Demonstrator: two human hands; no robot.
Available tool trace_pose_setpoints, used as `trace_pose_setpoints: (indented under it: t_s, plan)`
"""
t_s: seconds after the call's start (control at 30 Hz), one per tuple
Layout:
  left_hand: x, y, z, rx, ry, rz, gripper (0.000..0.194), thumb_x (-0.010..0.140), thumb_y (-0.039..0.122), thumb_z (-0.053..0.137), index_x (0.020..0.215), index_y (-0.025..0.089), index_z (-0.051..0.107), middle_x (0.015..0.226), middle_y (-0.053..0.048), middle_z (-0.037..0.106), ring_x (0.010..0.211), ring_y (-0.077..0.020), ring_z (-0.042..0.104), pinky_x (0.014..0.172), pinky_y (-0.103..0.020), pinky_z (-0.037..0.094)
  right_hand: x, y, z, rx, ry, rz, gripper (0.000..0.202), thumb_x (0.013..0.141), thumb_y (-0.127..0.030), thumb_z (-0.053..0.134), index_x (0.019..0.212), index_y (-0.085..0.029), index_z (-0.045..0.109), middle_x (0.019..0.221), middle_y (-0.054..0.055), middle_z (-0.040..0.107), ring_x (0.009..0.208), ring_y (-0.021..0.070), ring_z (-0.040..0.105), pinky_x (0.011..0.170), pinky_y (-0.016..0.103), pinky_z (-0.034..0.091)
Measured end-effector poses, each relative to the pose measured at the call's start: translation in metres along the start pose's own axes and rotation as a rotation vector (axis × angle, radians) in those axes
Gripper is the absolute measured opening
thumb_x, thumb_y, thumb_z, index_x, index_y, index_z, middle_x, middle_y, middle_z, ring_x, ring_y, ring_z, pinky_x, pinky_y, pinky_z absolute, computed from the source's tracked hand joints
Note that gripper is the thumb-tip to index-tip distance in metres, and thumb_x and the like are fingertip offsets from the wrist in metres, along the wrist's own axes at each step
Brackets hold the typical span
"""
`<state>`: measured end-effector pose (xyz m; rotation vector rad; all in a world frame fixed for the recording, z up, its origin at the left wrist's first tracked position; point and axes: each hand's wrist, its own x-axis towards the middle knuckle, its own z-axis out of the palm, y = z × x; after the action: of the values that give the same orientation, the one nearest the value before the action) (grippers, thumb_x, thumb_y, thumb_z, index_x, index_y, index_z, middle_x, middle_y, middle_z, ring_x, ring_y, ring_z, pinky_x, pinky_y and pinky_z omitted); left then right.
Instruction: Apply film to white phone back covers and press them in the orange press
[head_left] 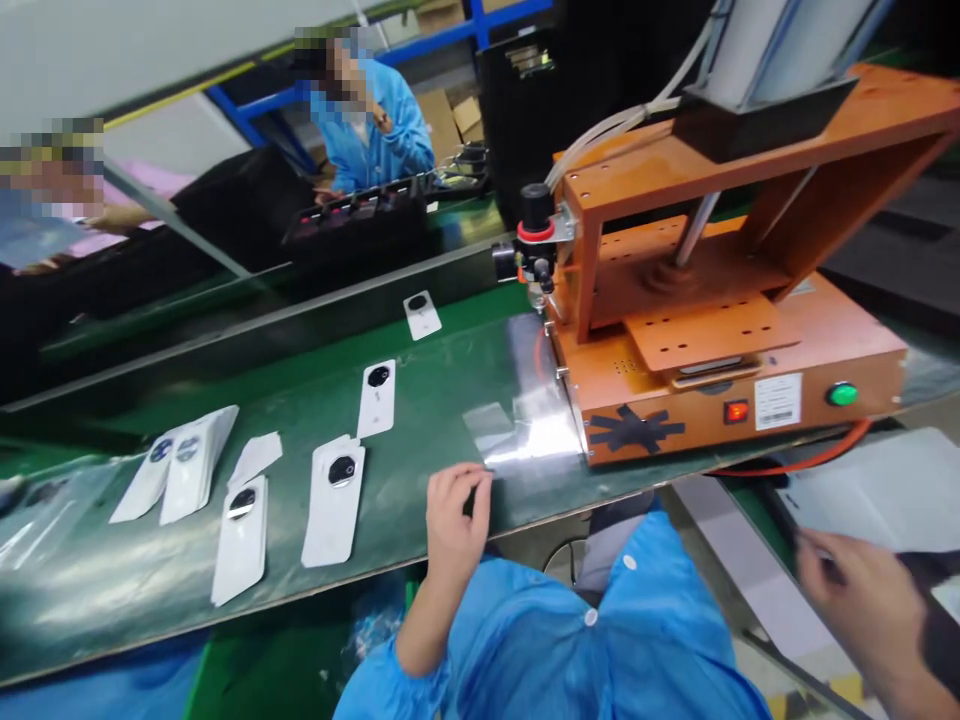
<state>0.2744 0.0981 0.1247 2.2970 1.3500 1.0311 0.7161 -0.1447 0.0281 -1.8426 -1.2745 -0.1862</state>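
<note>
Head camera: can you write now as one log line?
left hand: over green table, near its edge | right hand: blurred, grip unclear | orange press: red switch lit

Wears a bright blue coat (540,640), loose and creased, fastened with round, pale buttons (591,617). Has the left sleeve (405,685) bunched in folds near the elbow, in matching blue. Shows left hand (457,515) and right hand (862,600) bare.
</note>
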Motion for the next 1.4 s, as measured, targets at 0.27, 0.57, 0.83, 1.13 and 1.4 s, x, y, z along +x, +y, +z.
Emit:
trace_pose_setpoints:
  t_s: [0.27, 0.57, 0.83, 1.13, 1.4]
  plan:
    - [0.021, -0.033, 0.003, 0.058, 0.107, -0.167, 0.024, 0.101, 0.033, 0.052, 0.101, 0.022, 0.073, 0.109, -0.008, 0.070, 0.106, -0.0232, 0.062, 0.099, -0.043, 0.047, 0.047, -0.213, 0.115, 0.216, -0.478, -0.590, 0.021, 0.095, -0.018, 0.059, 0.111, -0.027, 0.068, 0.088, 0.004, 0.072, 0.076, 0.0189, 0.065, 0.068, 0.036, 0.053]
    - [0.035, -0.033, 0.027, 0.168, -0.119, -0.174, 0.030, 0.088, 0.040, 0.075, 0.117, 0.033, 0.074, 0.137, -0.003, 0.068, 0.132, -0.0324, 0.050, 0.106, -0.055, 0.036, 0.127, -0.296, 0.196, -0.055, -0.574, -0.570, 0.011, 0.097, -0.020, 0.061, 0.092, -0.019, 0.070, 0.091, 0.007, 0.068, 0.086, 0.0224, 0.059, 0.074, 0.036, 0.044]
    - [0.036, -0.033, 0.023, 0.116, -0.105, -0.205, 0.009, 0.091, 0.031, 0.071, 0.094, 0.032, 0.079, 0.127, 0.000, 0.073, 0.132, -0.0296, 0.050, 0.107, -0.054, 0.035, 0.143, -0.309, 0.219, -0.128, -0.585, -1.036, 0.015, 0.099, -0.015, 0.055, 0.096, -0.015, 0.070, 0.089, 0.008, 0.064, 0.087, 0.0237, 0.051, 0.074, 0.038, 0.035]
    - [0.034, -0.029, 0.014, 0.190, -0.297, 0.010, 0.063, 0.087, 0.050, 0.071, 0.145, 0.031, 0.054, 0.159, -0.005, 0.046, 0.148, -0.0368, 0.034, 0.119, -0.064, 0.022, 0.119, -0.286, 0.178, -0.150, -0.386, -0.978, 0.013, 0.097, -0.015, 0.055, 0.097, -0.019, 0.067, 0.097, 0.010, 0.067, 0.084, 0.0234, 0.055, 0.071, 0.040, 0.041]
    - [0.096, -0.039, -0.010, 0.081, -0.526, 0.073, 0.058, 0.089, 0.040, 0.067, 0.145, 0.030, 0.055, 0.160, -0.008, 0.044, 0.146, -0.0326, 0.041, 0.120, -0.053, 0.032, 0.063, -0.248, 0.171, 0.448, -0.061, -0.614, 0.034, 0.083, -0.006, 0.070, 0.110, -0.027, 0.069, 0.090, 0.006, 0.066, 0.080, 0.0218, 0.066, 0.066, 0.039, 0.057]
